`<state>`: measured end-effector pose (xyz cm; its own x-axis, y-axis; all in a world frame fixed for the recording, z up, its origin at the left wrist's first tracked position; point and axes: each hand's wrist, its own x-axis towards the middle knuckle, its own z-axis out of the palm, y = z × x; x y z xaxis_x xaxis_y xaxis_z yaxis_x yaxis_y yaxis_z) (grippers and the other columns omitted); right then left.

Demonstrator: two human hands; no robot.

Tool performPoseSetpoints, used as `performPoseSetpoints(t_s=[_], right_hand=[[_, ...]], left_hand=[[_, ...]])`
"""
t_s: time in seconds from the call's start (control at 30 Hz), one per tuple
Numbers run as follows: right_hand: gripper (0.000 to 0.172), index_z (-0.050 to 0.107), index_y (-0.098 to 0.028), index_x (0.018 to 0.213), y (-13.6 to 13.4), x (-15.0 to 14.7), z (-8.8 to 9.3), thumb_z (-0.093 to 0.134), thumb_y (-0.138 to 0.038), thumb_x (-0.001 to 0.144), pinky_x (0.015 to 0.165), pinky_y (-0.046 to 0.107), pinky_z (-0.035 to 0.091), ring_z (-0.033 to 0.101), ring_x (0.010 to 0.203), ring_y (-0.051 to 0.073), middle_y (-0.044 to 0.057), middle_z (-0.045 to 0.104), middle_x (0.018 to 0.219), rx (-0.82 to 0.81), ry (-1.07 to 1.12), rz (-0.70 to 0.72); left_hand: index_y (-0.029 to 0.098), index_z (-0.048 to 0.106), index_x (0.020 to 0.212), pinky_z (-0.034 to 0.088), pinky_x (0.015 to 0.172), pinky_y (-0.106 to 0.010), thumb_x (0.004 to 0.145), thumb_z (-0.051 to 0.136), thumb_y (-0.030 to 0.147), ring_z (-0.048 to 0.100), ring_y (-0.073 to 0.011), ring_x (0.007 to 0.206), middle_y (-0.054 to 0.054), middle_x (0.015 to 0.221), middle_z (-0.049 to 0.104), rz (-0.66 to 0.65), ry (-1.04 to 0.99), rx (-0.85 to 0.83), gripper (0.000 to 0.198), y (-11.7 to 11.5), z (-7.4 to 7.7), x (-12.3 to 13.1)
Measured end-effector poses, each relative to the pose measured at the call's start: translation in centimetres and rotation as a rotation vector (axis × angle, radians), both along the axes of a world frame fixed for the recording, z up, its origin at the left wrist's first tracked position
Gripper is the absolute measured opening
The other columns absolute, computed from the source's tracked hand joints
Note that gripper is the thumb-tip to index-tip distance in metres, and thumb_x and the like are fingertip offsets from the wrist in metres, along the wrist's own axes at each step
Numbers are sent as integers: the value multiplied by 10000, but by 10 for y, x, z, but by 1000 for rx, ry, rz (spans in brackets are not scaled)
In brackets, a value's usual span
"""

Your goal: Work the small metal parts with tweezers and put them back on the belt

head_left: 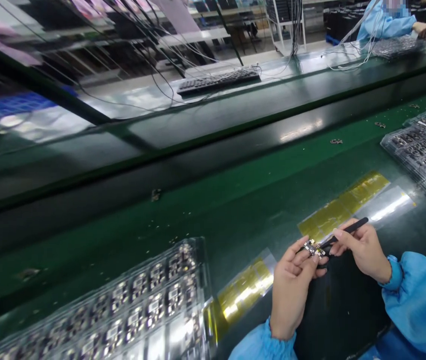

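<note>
The head-worn camera looks forward and down across the green workbench [250, 200], rolled so the bench's lines climb between two and three o'clock. The left hand [293, 282] and right hand [366, 252] are close, toward four o'clock; the black computer keyboard [218, 83] lies farther off, at twelve.

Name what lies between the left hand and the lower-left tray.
In the head view, a strip of yellow film lies between the left hand and the tray.

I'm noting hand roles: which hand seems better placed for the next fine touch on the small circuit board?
Probably the right hand: it holds the black tweezers, their tips close to the small circuit board, while the left hand is occupied holding that board.
</note>
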<state>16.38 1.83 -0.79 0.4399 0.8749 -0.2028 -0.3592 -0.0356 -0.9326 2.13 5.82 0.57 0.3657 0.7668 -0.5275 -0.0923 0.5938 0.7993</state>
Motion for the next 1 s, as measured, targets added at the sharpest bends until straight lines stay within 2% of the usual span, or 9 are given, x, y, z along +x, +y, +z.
performPoseSetpoints(t_s=[0.37, 1.0], right_hand=[[289, 564, -159, 682, 0, -1, 5, 701, -413, 697, 405, 216, 522, 635, 433, 141, 0, 654, 501, -42, -107, -5], [295, 557, -157, 682, 0, -3, 6, 690, -420, 701, 403, 211, 511, 637, 442, 142, -17, 629, 483, -58, -104, 11]], left_hand=[[139, 492, 1106, 542, 607, -275, 591, 778, 224, 673, -212, 765, -124, 983, 677, 22, 14, -21, 595, -1, 3, 1], [149, 487, 1102, 544, 630, -273, 607, 766, 257, 673, -194, 748, -86, 910, 689, 24, 46, -5, 578, -2, 1, -1]])
